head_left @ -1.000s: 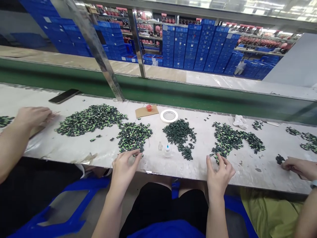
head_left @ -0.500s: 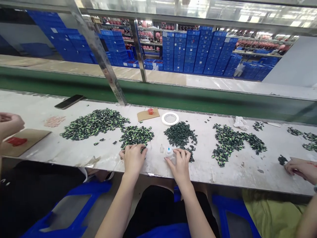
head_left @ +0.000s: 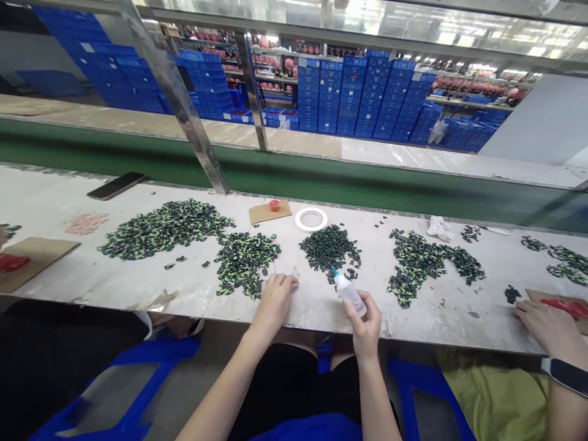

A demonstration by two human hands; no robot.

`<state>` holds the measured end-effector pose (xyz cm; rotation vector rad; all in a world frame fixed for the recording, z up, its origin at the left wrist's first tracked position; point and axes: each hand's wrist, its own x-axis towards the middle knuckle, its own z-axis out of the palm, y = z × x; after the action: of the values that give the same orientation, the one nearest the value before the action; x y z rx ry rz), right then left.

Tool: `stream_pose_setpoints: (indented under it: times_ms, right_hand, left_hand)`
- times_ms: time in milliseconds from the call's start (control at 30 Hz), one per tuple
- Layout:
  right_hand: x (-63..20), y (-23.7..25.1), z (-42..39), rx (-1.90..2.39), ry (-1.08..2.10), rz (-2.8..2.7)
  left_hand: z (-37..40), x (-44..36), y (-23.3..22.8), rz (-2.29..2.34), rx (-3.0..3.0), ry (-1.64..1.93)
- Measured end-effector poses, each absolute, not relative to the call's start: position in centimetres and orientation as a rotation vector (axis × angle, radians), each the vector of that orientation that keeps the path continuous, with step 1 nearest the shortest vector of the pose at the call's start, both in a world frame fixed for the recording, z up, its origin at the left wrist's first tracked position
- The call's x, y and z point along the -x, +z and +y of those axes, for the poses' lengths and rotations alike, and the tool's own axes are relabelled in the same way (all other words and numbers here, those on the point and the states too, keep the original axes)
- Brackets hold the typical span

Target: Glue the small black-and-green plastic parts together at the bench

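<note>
Our right hand [head_left: 365,321] has just lifted the small glue bottle [head_left: 349,293] off the worktop [head_left: 114,278]; its fingers now wrap it, blue tip tilted away. Our left hand [head_left: 274,294] has shifted right, fingers pinched narrow beside the green-and-black parts pile [head_left: 245,262].

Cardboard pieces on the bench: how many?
3: one by the left edge, one behind the piles holding a red cap, one at the far right, partly hidden.
</note>
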<state>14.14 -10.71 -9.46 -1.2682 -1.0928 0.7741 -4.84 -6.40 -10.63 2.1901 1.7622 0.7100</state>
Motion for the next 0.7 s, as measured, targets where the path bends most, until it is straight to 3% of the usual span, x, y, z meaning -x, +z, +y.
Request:
stream_pose_setpoints:
  times_ms: [100,267,700]
  right_hand:
    - [-15.1,-10.1,-10.8,1.246,0.774,-0.939]
    - [-15.1,-10.6,-10.9,1.303,0.732,-0.767]
    - [-12.6,-10.7,-11.3,1.492,0.315,-1.206]
  left_hand:
    - [-7.4,3.3,-11.2,1.525,-2.163,0.801]
    - [-8.1,2.7,-12.1,1.516,-2.033,1.1]
    - [-9.3,2.9,-11.6,1.399,-1.773,1.263]
